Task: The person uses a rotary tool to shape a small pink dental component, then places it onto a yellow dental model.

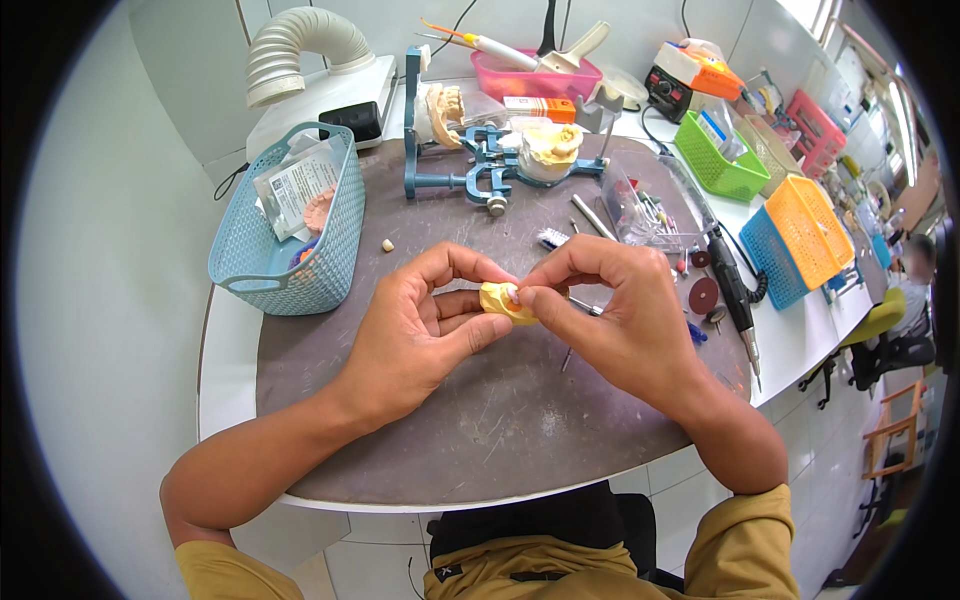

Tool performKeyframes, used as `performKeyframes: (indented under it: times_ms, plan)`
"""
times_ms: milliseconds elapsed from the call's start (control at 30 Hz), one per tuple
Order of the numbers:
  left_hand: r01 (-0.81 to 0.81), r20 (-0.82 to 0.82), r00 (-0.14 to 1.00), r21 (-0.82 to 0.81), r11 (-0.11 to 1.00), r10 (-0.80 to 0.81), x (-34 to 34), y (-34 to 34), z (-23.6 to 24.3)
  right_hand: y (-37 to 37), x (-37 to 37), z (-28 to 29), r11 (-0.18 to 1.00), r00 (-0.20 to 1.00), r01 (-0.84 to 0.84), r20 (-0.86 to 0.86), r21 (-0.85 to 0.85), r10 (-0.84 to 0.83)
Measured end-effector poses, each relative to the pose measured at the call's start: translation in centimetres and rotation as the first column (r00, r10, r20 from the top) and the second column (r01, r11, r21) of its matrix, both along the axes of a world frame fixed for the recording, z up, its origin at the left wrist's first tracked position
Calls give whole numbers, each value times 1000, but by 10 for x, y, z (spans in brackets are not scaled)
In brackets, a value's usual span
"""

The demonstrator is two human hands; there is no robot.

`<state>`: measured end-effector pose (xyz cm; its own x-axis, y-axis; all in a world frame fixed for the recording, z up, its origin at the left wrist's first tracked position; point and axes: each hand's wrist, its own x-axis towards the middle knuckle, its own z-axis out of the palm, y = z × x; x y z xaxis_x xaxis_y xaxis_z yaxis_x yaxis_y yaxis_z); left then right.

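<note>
My left hand point(420, 330) grips a small yellow dental cast point(497, 305) at the middle of the bench. My right hand point(620, 315) is closed at its upper right side, thumb and forefinger pinching a small pale piece point(515, 296) against the cast. A loose tooth-shaped piece point(388, 245) lies left of my hands. Behind them stands a blue metal articulator point(412, 170) with mounted plaster models point(548, 150). A white brush point(552, 238) and metal instruments point(590, 213) lie just beyond my right hand.
A light-blue basket point(340, 230) with bags stands left. A clear box of burs point(660, 210), a handpiece point(735, 300) and discs point(703, 295) lie right, before green point(715, 170) and orange baskets point(810, 230). The bench point(480, 450) has a curved front edge. A person point(905, 310) sits far right.
</note>
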<state>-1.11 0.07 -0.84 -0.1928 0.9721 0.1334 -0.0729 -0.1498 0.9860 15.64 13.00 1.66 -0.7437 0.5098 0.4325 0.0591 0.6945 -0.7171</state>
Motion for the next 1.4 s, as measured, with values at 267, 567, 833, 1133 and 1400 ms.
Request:
performKeyframes:
  times_ms: [267,567,833,1133,1400]
  plan:
    - [-48,77,996,-27,999,50,-3,2,-1,10,-6,0,951,973,69,-232,302,3]
    - [-136,112,984,-43,990,140,-9,4,-2,38,45,44,927,822,-119,558,355,-108]
    - [-83,69,994,-37,996,86,-11,0,-4,29,42,32,907,890,-30,424,421,-167]
    - [27,-40,999,-122,992,-32,-4,-2,6,7,26,28,896,994,-87,-19,436,105]
    - [77,-111,989,-151,986,-95,-3,-1,4,6,19,14,887,987,-140,-8,441,160]
